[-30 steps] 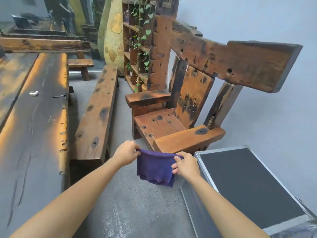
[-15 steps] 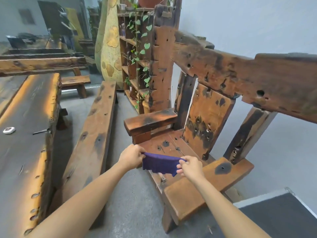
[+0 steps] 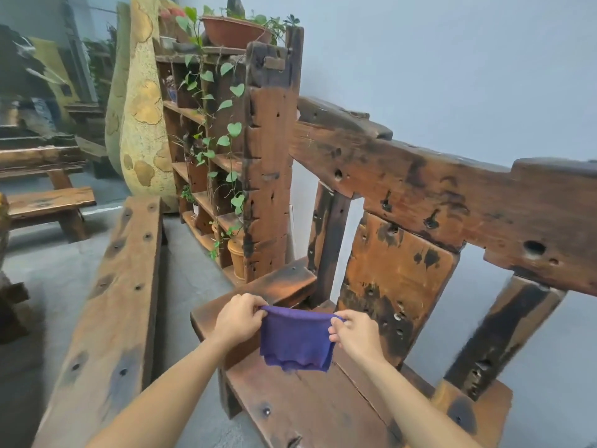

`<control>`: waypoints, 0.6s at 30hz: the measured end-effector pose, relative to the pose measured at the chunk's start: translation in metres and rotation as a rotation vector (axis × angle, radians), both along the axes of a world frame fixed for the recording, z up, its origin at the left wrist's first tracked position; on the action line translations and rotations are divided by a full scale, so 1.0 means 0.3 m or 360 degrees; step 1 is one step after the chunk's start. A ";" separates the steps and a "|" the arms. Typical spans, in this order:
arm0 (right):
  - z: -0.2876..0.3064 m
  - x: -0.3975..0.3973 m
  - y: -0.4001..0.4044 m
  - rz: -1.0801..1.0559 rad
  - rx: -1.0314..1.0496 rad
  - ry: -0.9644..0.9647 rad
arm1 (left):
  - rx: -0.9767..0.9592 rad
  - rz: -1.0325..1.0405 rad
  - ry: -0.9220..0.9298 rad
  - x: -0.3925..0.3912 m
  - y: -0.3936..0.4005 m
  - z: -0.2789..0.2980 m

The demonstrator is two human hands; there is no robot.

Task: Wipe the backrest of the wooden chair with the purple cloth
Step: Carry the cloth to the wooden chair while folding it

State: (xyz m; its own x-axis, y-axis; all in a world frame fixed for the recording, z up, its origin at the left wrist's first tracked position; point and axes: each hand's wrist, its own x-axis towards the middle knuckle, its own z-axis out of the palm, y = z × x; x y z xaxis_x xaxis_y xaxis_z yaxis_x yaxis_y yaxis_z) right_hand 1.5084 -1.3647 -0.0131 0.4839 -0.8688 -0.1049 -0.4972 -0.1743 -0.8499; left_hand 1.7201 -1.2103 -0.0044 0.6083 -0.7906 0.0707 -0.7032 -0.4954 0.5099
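A heavy wooden chair of worn, hole-pocked planks fills the right half of the view. Its backrest has a thick top rail and an upright centre slat. I hold a folded purple cloth stretched above the seat, just left of the slat and not touching it. My left hand pinches the cloth's upper left corner. My right hand pinches the upper right corner. The cloth hangs down between them.
A long wooden bench runs along the left of the chair over grey floor. Behind the chair's armrest stands a wooden shelf with trailing plants and pots. A tall yellow vase and another bench stand farther back.
I have moved closer to the chair, which now looms larger. Both hands have carried the cloth from in front of the seat to above it, near the backrest slat.
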 end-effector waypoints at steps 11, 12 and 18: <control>0.183 0.471 -0.358 -0.0437 -0.0148 -0.0287 | -0.0194 -0.0272 0.0008 0.531 -0.507 0.224; 0.198 0.508 -0.396 -0.0491 -0.0151 -0.0348 | -0.0207 -0.0292 0.0014 0.569 -0.565 0.248; 0.281 0.717 -0.670 -0.0697 -0.0311 -0.0688 | -0.0339 -0.0484 0.0049 0.772 -0.928 0.368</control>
